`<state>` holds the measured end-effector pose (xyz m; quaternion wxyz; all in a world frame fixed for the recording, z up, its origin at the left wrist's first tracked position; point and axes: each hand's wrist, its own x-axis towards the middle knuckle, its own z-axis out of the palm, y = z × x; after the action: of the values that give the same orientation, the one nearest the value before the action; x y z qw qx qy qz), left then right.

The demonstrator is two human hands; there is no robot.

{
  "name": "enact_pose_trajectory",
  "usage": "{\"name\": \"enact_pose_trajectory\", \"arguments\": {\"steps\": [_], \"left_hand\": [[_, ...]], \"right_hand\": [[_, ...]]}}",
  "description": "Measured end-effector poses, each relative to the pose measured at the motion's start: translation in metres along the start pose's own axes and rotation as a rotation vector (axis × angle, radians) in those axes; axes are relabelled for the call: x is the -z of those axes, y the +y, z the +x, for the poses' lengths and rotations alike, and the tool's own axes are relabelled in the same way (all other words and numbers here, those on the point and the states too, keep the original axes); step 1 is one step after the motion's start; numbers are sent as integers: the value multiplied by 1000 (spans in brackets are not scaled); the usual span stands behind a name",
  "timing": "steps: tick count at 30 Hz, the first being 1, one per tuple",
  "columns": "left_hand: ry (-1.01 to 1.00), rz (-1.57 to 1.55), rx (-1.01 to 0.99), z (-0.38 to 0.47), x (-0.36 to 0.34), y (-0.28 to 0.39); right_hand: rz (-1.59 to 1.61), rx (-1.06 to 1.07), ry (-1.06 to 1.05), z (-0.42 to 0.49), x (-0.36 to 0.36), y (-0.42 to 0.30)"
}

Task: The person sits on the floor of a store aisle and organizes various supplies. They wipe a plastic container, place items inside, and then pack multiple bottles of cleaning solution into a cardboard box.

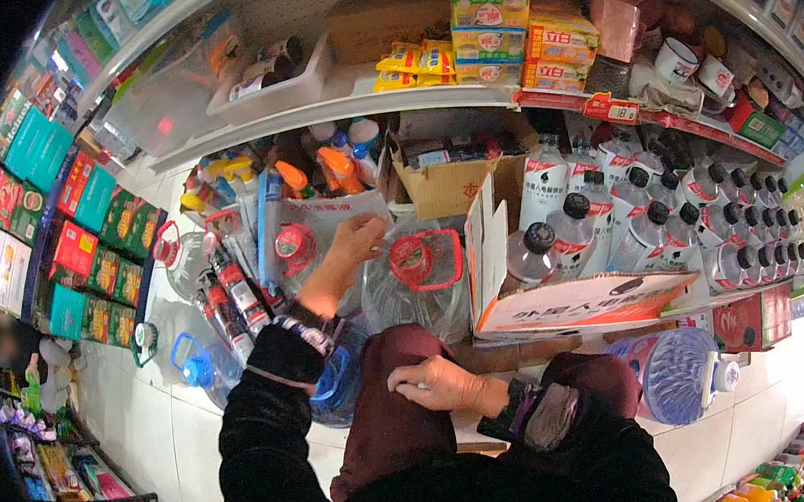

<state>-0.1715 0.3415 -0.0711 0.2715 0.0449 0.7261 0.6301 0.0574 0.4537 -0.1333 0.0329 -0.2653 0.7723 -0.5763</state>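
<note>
My left hand (358, 241) reaches forward over the front of a printed cardboard box (323, 215) that holds spray bottles with orange triggers (338, 170). Its fingers are bent near the box's upper edge; whether they touch it I cannot tell. Just right of it stands a large clear plastic jug (415, 264) with a red cap and handle, and another red-capped jug (295, 247) stands below left of it. My right hand (426, 386) rests loosely curled on my knee in dark red trousers (391, 416), with nothing visible in it.
An open carton (586, 304) of black-capped drink bottles (570, 228) stands at the right. A shelf (356, 111) with boxed soap and mugs crosses above. Blue-handled jugs (198, 371) are on the tiled floor at left; a large water bottle (669, 377) lies at right. A person (50, 362) is at far left.
</note>
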Motion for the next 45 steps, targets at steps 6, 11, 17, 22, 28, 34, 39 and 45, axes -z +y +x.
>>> {"name": "enact_pose_trajectory", "arguments": {"steps": [6,11,17,22,28,34,39,45], "left_hand": [[27,-280,40,128,-6,-46],[-164,-526,78,145,-51,-27],[-279,-492,448,178,-40,-24],[-328,-468,386,196,-24,-39],[-264,-493,471,177,-37,14],[-313,-690,482,143,-53,26],[-329,-637,373,125,-48,43],[-288,-581,376,112,-53,63]], "right_hand": [[71,-18,-19,1,4,4],[127,-76,-12,-4,22,16],[246,-162,-60,-4,18,24],[183,-74,-20,1,15,27],[226,-97,7,-3,17,28],[244,-87,4,0,25,16],[199,-83,-18,-1,18,19],[214,-34,26,0,16,25]]}}
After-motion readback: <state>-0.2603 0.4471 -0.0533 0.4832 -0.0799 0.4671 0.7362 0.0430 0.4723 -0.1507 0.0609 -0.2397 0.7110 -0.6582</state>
